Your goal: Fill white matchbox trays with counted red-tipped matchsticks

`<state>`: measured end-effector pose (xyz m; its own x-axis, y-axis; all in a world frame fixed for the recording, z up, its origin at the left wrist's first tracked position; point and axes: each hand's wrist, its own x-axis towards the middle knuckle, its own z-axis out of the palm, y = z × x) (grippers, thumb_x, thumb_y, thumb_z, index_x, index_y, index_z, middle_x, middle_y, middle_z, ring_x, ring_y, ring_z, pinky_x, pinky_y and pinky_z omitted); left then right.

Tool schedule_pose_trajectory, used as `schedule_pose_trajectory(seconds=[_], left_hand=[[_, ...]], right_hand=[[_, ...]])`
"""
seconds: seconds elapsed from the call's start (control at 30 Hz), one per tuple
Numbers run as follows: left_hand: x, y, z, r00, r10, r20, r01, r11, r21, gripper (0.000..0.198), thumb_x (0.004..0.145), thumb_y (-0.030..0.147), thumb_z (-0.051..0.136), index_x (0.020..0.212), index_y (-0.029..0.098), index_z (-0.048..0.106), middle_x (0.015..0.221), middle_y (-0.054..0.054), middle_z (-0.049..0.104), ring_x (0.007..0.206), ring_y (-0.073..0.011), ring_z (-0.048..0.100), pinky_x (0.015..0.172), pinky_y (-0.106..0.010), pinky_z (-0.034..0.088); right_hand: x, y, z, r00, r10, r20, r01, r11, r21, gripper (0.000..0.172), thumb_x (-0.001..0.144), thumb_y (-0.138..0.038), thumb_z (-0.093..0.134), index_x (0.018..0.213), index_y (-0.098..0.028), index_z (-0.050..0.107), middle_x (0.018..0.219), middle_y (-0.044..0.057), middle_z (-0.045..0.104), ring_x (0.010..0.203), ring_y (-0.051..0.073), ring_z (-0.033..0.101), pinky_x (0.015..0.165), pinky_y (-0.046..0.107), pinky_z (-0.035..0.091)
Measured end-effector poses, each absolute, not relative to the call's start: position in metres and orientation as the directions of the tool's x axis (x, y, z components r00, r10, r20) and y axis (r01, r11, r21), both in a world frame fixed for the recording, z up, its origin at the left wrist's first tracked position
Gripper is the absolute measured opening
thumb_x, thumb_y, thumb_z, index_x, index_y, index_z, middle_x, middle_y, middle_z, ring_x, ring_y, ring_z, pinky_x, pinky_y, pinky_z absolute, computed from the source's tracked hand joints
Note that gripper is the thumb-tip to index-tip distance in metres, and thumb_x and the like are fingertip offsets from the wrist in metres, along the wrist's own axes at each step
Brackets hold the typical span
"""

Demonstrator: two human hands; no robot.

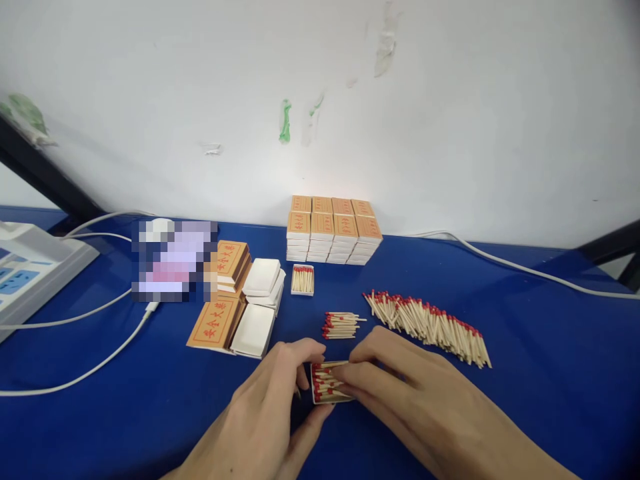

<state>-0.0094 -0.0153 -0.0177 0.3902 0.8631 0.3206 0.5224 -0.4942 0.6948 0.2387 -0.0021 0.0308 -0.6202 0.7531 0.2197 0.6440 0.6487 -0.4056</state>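
Note:
My left hand (273, 400) grips the left side of a small open matchbox tray (327, 385) that lies on the blue table (550, 373), thumb and fingers round its edge. My right hand (400, 387) lies over the tray's right side with its fingers pressed together on the red-tipped matches inside. A small bundle of matches (340, 325) rests just beyond the tray. A long loose heap of matches (430, 324) stretches to the right of it.
A filled open tray (303, 279) sits farther back. Stacked orange matchboxes (333, 229) stand against the wall. Orange sleeves (215, 323) and white trays (255, 329) lie at the left. White cables (75, 380) and a power strip (30, 267) occupy the far left.

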Motion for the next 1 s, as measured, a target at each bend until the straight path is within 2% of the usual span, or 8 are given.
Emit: schedule_pose_trajectory(seconds=[0.1,0.23,0.4,0.6,0.87,1.0], left_hand=[[-0.009,-0.014,-0.017,0.391,0.862,0.324,0.52,-0.497,0.694,0.052,0.103,0.016,0.064,0.15,0.034,0.048,0.109,0.002,0.072,0.088,-0.0156,0.078,0.083,-0.026,0.069],[-0.008,-0.014,-0.017,0.385,0.862,0.33,0.514,-0.498,0.698,0.051,0.104,0.016,0.064,0.149,0.034,0.049,0.106,0.002,0.07,0.087,-0.0152,0.077,0.082,-0.026,0.068],[-0.008,-0.015,-0.019,0.389,0.868,0.309,0.512,-0.482,0.711,0.051,0.104,0.016,0.064,0.149,0.034,0.048,0.111,0.002,0.071,0.09,-0.0147,0.076,0.085,-0.025,0.067],[-0.007,-0.014,-0.019,0.38,0.865,0.328,0.506,-0.492,0.709,0.051,0.103,0.016,0.063,0.149,0.034,0.049,0.109,0.002,0.071,0.088,-0.0144,0.076,0.083,-0.024,0.067],[-0.009,-0.014,-0.016,0.392,0.854,0.341,0.517,-0.511,0.687,0.05,0.102,0.017,0.064,0.147,0.033,0.05,0.106,0.002,0.071,0.086,-0.0149,0.077,0.081,-0.024,0.068],[-0.008,-0.013,-0.017,0.389,0.854,0.347,0.518,-0.514,0.684,0.05,0.103,0.018,0.065,0.148,0.033,0.05,0.108,0.002,0.072,0.085,-0.0146,0.077,0.083,-0.023,0.068]], right_hand=[[0.234,-0.002,0.028,-0.597,0.765,0.241,0.623,0.632,-0.462,0.033,0.112,-0.011,0.049,0.107,-0.026,0.077,0.1,0.005,0.075,0.085,0.018,0.073,0.072,0.026,0.064],[0.231,-0.001,0.023,-0.578,0.759,0.3,0.57,0.638,-0.517,0.031,0.116,-0.015,0.05,0.11,-0.025,0.079,0.101,0.005,0.076,0.089,0.017,0.073,0.076,0.027,0.063],[0.229,0.002,0.017,-0.524,0.75,0.404,0.52,0.657,-0.546,0.019,0.114,-0.017,0.062,0.108,-0.023,0.08,0.097,0.003,0.076,0.085,0.015,0.071,0.074,0.025,0.06],[0.231,0.006,0.013,-0.537,0.73,0.423,0.499,0.679,-0.539,0.015,0.112,-0.016,0.066,0.109,-0.022,0.079,0.1,0.003,0.078,0.09,0.015,0.071,0.079,0.026,0.061],[0.228,0.006,0.012,-0.559,0.717,0.418,0.482,0.69,-0.54,0.016,0.11,-0.014,0.068,0.109,-0.021,0.082,0.1,0.004,0.077,0.091,0.016,0.07,0.078,0.026,0.06],[0.23,0.006,0.022,-0.539,0.737,0.407,0.468,0.664,-0.583,0.011,0.11,-0.02,0.072,0.114,-0.022,0.082,0.102,0.003,0.077,0.093,0.016,0.072,0.08,0.026,0.061]])
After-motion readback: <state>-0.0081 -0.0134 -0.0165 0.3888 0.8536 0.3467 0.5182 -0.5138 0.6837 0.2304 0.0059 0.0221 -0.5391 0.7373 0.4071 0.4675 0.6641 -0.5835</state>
